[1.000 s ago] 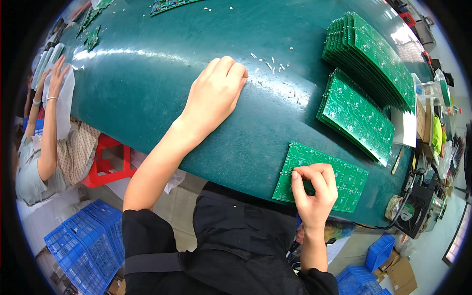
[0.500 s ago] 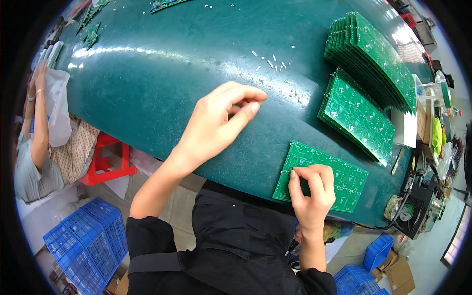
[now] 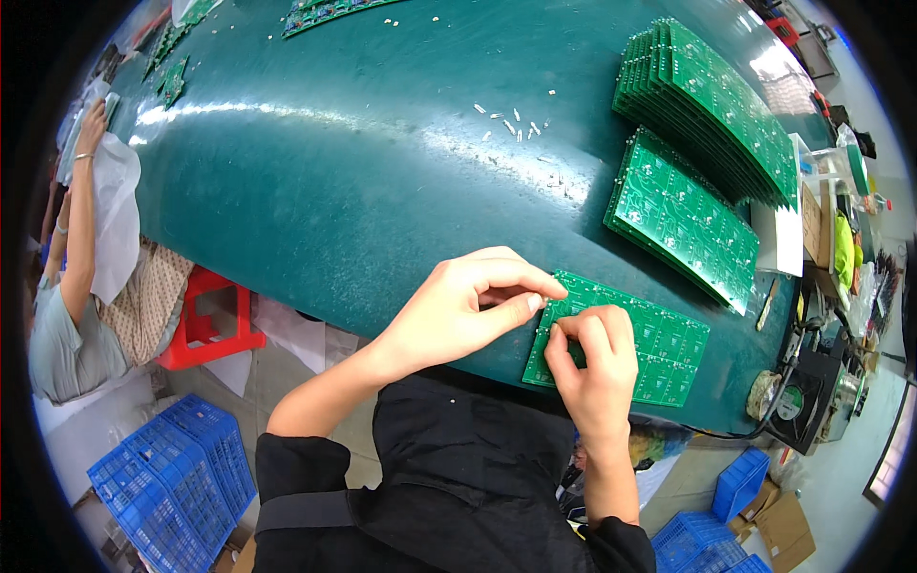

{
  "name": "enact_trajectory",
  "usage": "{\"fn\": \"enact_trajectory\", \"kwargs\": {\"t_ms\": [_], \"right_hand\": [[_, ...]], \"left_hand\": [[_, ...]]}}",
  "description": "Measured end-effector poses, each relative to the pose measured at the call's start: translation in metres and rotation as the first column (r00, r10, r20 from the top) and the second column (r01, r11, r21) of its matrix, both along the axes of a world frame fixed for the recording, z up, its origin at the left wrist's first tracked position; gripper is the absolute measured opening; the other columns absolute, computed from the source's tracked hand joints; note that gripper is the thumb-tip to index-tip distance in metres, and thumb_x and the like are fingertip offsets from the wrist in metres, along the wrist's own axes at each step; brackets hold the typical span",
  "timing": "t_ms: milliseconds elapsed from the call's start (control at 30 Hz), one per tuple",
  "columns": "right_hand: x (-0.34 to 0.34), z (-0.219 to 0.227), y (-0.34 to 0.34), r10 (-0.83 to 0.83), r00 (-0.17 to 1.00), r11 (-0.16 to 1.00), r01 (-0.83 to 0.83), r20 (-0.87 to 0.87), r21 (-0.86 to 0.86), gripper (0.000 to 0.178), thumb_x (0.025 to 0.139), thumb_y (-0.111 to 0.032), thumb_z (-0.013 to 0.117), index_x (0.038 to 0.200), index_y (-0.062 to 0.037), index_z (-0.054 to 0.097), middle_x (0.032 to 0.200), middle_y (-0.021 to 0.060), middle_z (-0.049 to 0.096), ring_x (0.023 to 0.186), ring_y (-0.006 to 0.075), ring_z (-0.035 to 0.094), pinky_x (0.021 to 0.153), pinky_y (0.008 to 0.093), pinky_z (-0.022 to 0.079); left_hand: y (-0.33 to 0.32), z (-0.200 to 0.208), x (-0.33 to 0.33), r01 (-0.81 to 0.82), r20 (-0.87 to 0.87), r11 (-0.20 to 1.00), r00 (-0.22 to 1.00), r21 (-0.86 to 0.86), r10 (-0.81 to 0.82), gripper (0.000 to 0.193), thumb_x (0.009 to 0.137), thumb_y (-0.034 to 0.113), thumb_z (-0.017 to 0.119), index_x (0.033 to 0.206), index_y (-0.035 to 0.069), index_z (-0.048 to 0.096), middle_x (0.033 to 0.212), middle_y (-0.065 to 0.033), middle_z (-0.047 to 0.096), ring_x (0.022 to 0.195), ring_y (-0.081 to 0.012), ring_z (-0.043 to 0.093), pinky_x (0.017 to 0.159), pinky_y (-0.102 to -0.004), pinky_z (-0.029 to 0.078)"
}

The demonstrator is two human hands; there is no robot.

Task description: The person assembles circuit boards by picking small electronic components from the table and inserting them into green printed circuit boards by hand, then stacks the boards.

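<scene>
A green circuit board panel (image 3: 659, 349) lies flat at the table's near edge. Over its left end, my right hand (image 3: 597, 368) has thumb and forefinger pinched together at the board's surface; whatever is between them is too small to make out. My left hand (image 3: 478, 304) is at the panel's upper left corner, its thumb and forefinger tips pressed together. Anything in that pinch is also too tiny to name. Several small clear parts (image 3: 516, 124) are scattered on the table beyond my hands.
Green circuit boards stand in a tall stack (image 3: 712, 105) at the far right, with a lower stack (image 3: 683, 215) before it. More boards (image 3: 334, 11) lie at the far edge. Another person's arm (image 3: 81, 210) is at the left, by a red stool (image 3: 205, 320). Blue crates (image 3: 177, 482) stand below.
My left hand has moved right and nearer, from above the bare table to the panel's corner. My right hand has shifted slightly left and stays pinched on the panel.
</scene>
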State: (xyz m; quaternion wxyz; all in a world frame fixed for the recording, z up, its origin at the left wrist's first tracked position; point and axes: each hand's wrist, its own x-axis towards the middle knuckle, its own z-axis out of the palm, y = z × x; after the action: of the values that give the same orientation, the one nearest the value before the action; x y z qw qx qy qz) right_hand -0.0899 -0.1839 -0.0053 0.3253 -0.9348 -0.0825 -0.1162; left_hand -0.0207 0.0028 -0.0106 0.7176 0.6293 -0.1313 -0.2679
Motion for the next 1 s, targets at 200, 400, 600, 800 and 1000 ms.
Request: {"fn": "enact_trajectory", "kwargs": {"t_ms": [200,400,600,800,1000], "right_hand": [[-0.002,0.019,-0.011,0.014,0.994,0.997,-0.006,-0.108,0.075,0.018,0.079,0.002,0.075,0.095,-0.0018,0.068,0.089,0.0114,0.063,0.084,0.0282,0.062,0.074,0.0375,0.051],[-0.005,0.020,-0.020,-0.015,0.996,0.927,0.048,-0.090,0.372,0.015,0.081,0.001,0.076,0.094,-0.0001,0.069,0.092,0.0113,0.067,0.083,0.0222,0.064,0.071,0.0308,0.052],[-0.012,0.018,-0.033,-0.115,0.985,0.904,0.156,-0.127,0.398,0.011,0.081,0.002,0.075,0.090,0.0000,0.068,0.087,0.0096,0.064,0.079,0.0188,0.062,0.070,0.0280,0.050],[-0.018,0.002,-0.043,-0.184,0.981,0.973,0.190,-0.058,0.132,0.014,0.076,-0.002,0.078,0.083,-0.0066,0.067,0.081,0.0046,0.063,0.076,0.0201,0.060,0.072,0.0335,0.041],[-0.018,0.000,-0.042,-0.187,0.981,0.974,0.193,-0.059,0.116,0.013,0.076,-0.003,0.078,0.080,-0.0067,0.066,0.080,0.0043,0.062,0.076,0.0201,0.060,0.072,0.0338,0.042]], "left_hand": [[-0.009,0.001,-0.006,0.029,-0.158,0.999,0.987,-0.014,-0.031,0.024,0.094,0.000,0.064,0.118,-0.003,0.063,0.099,-0.0051,0.064,0.090,-0.0084,0.062,0.083,-0.0231,0.053],[-0.024,0.007,-0.009,0.116,-0.205,0.990,0.970,-0.075,-0.129,0.035,0.092,0.002,0.067,0.124,0.000,0.053,0.096,-0.0042,0.064,0.091,-0.0088,0.063,0.082,-0.0237,0.053],[-0.029,0.016,0.005,0.219,-0.230,0.976,0.949,-0.009,-0.215,0.028,0.094,0.004,0.064,0.120,0.002,0.057,0.095,-0.0066,0.066,0.090,-0.0137,0.066,0.080,-0.0274,0.053],[-0.018,-0.005,0.076,-0.548,0.860,0.694,0.465,0.467,-0.211,0.028,0.087,0.013,0.069,0.114,0.009,0.065,0.101,-0.0110,0.060,0.096,-0.0309,0.061,0.083,-0.0407,0.052],[-0.014,-0.021,0.092,-0.547,0.862,0.682,0.429,0.485,-0.270,0.020,0.086,0.014,0.070,0.105,0.008,0.064,0.099,-0.0080,0.059,0.093,-0.0290,0.060,0.080,-0.0392,0.052]]}}
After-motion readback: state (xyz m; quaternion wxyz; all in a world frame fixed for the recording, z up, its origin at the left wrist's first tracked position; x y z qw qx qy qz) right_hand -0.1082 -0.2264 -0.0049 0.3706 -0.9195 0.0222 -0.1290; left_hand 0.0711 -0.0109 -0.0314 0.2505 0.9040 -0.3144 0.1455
